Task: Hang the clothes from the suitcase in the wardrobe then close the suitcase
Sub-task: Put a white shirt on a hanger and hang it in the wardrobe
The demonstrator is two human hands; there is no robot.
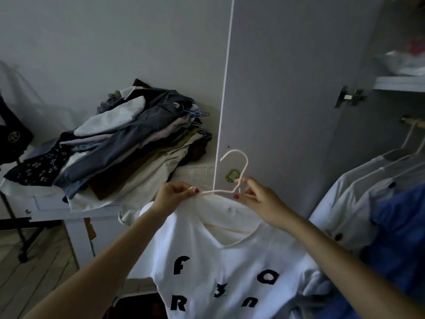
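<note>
Left hand (171,194) pinching the white T-shirt's (220,268) shoulder and right hand (257,199) pinching the pink hanger (239,171) at its neck, before the open wardrobe door (287,100).

Soft matt cloth T-shirt (220,256), smooth pale plastic-coated hanger (239,162)

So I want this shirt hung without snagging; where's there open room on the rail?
Free: the rail stretch by the wardrobe door hinge side, left of the hanging white shirts. Crowded: lower right, where white and blue garments bunch together.
</note>
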